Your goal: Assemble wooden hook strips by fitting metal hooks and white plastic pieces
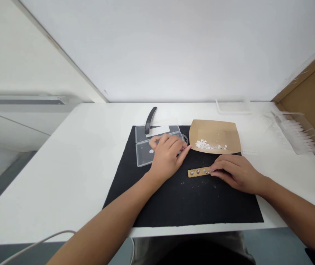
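My left hand (pixel 167 152) is palm down over a clear plastic case (pixel 143 156), its fingers loosely bent and apart, the thumb stretched toward a brown paper tray (pixel 215 127). Nothing shows between those fingers, though the hand hides part of the case. On the black mat (pixel 196 208), a narrow brown strip (pixel 195 175) carries several small round metal pieces. At the strip's right end, my right hand (pixel 236 173) has thumb and fingertips pinched together. A tiny shiny bit shows at the fingertips, too small to name. Small white pieces (pixel 203 144) lie in the tray's near side.
A dark curved tool (pixel 150 120) and a white card (pixel 157 131) lie at the open case. Farther right is a clear box of pale nail-shaped tips (pixel 298 134), beside a cardboard panel (pixel 312 84). A clear tray (pixel 233 106) stands near the wall. White crumbs dot the mat.
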The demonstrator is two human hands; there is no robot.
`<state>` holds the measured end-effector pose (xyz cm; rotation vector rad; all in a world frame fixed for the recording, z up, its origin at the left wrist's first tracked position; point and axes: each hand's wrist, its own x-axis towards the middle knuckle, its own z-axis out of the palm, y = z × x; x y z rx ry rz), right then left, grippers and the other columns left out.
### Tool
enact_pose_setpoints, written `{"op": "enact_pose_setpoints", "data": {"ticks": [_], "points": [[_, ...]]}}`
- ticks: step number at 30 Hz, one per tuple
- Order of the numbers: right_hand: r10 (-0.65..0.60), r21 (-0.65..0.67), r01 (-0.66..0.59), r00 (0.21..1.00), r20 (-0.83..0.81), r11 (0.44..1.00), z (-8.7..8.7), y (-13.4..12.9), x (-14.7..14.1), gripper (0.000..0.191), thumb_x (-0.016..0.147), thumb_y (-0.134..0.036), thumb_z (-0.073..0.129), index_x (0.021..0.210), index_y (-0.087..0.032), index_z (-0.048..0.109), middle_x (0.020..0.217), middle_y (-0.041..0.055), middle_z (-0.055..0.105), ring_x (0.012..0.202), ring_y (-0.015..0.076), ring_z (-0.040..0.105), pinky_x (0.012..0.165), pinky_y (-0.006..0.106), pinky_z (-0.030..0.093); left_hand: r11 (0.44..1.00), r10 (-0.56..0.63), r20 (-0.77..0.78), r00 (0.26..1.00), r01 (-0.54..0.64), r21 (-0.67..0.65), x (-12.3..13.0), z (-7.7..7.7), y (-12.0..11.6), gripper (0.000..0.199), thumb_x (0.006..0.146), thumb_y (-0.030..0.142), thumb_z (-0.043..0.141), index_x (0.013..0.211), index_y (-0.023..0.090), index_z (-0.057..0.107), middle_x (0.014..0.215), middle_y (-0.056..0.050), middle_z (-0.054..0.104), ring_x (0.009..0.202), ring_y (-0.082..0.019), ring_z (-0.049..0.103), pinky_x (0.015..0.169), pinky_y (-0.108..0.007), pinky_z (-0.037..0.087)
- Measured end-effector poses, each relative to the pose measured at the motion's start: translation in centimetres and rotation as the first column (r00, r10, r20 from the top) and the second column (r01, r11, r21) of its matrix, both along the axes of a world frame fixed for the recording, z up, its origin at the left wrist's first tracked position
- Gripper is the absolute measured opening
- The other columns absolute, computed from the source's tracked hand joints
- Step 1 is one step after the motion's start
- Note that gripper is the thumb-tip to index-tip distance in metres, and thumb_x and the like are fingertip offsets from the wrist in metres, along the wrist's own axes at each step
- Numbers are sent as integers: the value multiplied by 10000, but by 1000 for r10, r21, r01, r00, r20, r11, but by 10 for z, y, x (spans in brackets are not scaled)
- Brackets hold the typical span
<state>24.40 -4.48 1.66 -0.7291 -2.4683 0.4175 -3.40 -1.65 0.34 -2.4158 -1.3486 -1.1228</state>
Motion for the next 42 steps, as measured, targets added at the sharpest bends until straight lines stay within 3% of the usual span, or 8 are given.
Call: {"op": "enact_pose_setpoints", "data": {"ticks": [15,24,35,42], "points": [[-3,1,3,1000,10,1000,-2,1,1,122,1059,-231,625,1171,-214,671,1004,48,755,890,164,720,775,295,588,996,14,-5,1000,-14,-91,2,1,-2,250,1078,232,580,831,198,559,777,3,664,815,-201,571,859,-430,254],[-14,-2,14,1000,-8,1000,-2,1,3,151,1050,-233,633,1190,-232,693,1010,50,765,884,164,727,784,295,610,1000,-18,64,998,18,4,12,1,-5,293,1057,356,673,805,213,628,775,8,738,895,-223,617,926,-464,261],[-13,-18,12,999,-38,1000,-5,2,4,173,1021,-197,668,1188,-235,692,1031,51,743,932,175,712,834,318,616,999,-25,78,997,27,-24,19,-6,0,155,1052,293,668,960,234,777,943,-34,788,996,-247,595,928,-457,301],[-15,-23,14,998,-53,1000,-3,1,2,155,1002,-176,672,1150,-220,683,1008,57,730,893,173,694,787,309,600,997,-3,40,999,0,71,21,-4,-1,173,1048,207,664,1106,304,796,1000,-10,825,1051,-263,602,949,-489,256]]}}
